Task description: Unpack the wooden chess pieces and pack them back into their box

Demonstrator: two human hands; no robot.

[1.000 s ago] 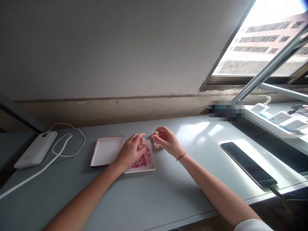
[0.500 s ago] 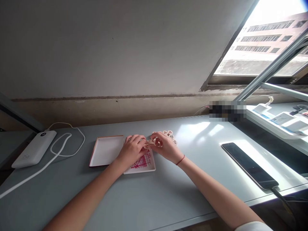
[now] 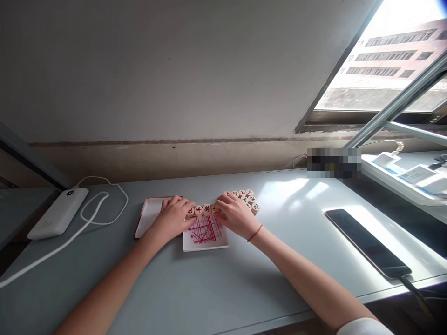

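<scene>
Side by side along the back of a white box tray [image 3: 206, 247] runs a row of round Chinese chess pieces [image 3: 198, 210] with red and black characters. Pressing the row's left end is my left hand [image 3: 173, 216], fingers curved over the piece there. At the right end my right hand [image 3: 235, 214] grips the row, hiding the pieces under its fingers. Dark pink lines mark the tray's floor. Partly behind my left hand lies a second box half [image 3: 148, 216], white inside with an orange rim. More chess pieces [image 3: 249, 199] are grouped behind my right hand.
A white power bank [image 3: 57, 214] with a cable lies at the left of the grey desk [image 3: 146, 293]. On the right is a black phone [image 3: 366, 242] plugged into a cable. Beyond it, a white shelf [image 3: 405, 181] holds chargers. A wall [image 3: 195, 93] bounds the back.
My left hand has moved left and my right hand slightly left, so the row between them shows. More of the tray's lined floor is uncovered. The view has shifted slightly.
</scene>
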